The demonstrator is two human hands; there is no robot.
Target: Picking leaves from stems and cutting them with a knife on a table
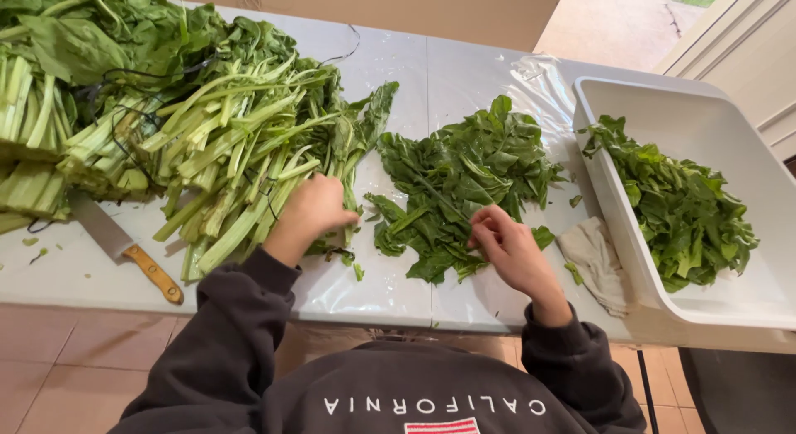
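Observation:
A big pile of leafy greens with pale stalks (240,144) lies on the left of a white table (390,276). My left hand (311,210) rests on the near stalks of that pile, fingers curled around them. A smaller heap of stripped green leaves (464,177) lies in the middle. My right hand (506,243) is at the near edge of that heap, fingers pinched on a leaf and thin stem. Both arms wear dark sleeves.
A white plastic tub (746,293) at the right holds more loose leaves (680,210). A crumpled white cloth (593,256) lies beside the tub. A knife with a wooden handle (124,247) lies at the left front. Tiled floor shows below the table edge.

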